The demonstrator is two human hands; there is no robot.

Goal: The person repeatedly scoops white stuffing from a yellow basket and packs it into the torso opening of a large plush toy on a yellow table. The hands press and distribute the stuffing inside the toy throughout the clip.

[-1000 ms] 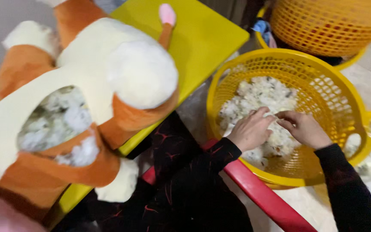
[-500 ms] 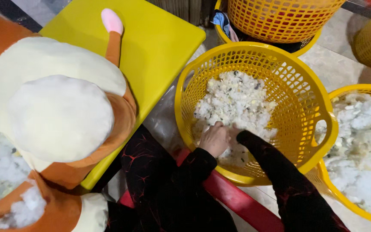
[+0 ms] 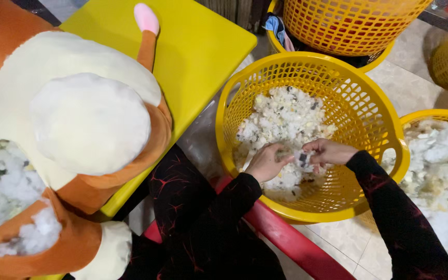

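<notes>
A yellow bench (image 3: 203,46) is seen over a pale tiled floor (image 3: 416,78); beside it, what may be a red bar (image 3: 296,243) is set.

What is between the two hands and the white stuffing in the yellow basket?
Nothing visible. The left hand and right hand are already inside the yellow basket, pinching a small clump of stuffing between them, just above the stuffing pile.

White stuffing in a yellow basket

The stuffing (image 3: 286,122), fluffy with dark specks, lies heaped at 12 o'clock inside the round mesh basket (image 3: 374,119), which stands upright.
</notes>
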